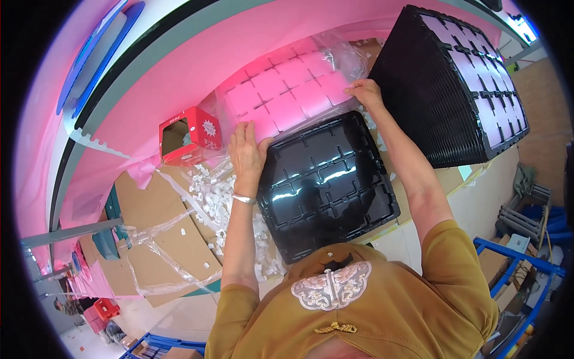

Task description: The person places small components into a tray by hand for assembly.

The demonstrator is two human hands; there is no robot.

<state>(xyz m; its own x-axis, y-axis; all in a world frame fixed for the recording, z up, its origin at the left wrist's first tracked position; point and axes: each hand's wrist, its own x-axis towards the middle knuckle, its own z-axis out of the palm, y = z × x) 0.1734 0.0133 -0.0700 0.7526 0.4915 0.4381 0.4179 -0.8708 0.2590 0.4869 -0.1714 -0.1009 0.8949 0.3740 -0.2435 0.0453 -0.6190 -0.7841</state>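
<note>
A slotted foam sheet (299,84), tinted pink, lies at the far side of the bench amid a clear plastic bag (344,54). My left hand (246,152) rests at its near left corner, fingers stretched out and thumb apart. At the sheet's right edge, my right hand (366,93) has its fingertips pinched; whether the plastic is caught too, I cannot tell. Between my forearms, close to my body, sits a glossy black plastic tray (323,179) with raised cross-shaped ribs. Its far edge lies just in front of the foam sheet.
A tall stack of black trays (427,90), with slotted white foam in the top one, stands right of my right forearm. Beyond my left hand is a red box (203,128) with an opening. White foam scraps (209,197) litter the flattened cardboard (155,239) at left.
</note>
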